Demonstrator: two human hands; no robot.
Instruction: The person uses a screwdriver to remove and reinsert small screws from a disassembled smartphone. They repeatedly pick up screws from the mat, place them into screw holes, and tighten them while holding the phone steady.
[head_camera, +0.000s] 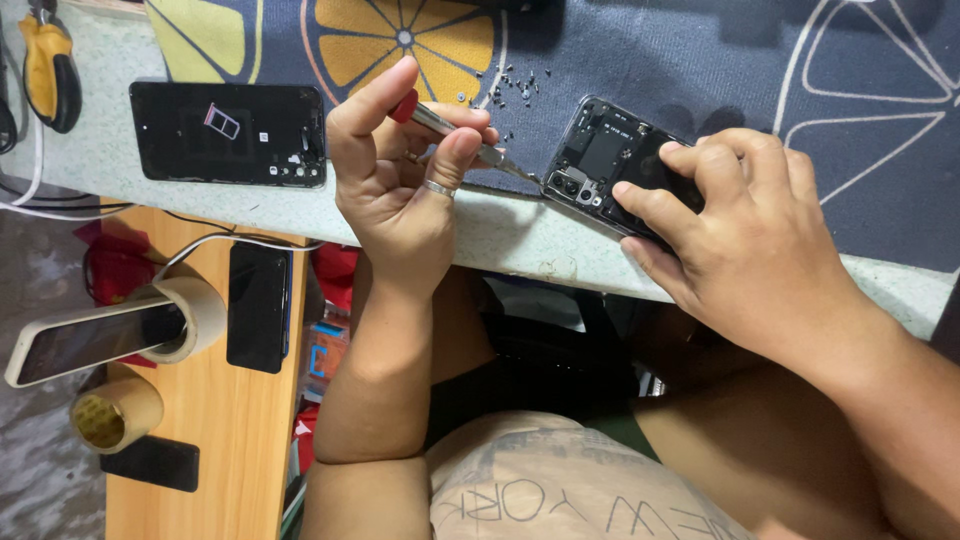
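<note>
Head view: left hand (400, 190) pinches a screwdriver (455, 132), tip at the opened phone (610, 165) that the right hand (745, 235) grips on the bench edge. Loose screws (515, 88) lie behind; a phone back cover (228, 132) lies left.

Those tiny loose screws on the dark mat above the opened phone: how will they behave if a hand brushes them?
The loose screws look tiny and light, so a brush would probably scatter them. They lie free on the patterned mat, whose soft-looking surface may slow rolling. Being dark on dark, any that move would likely be hard to find.
</note>
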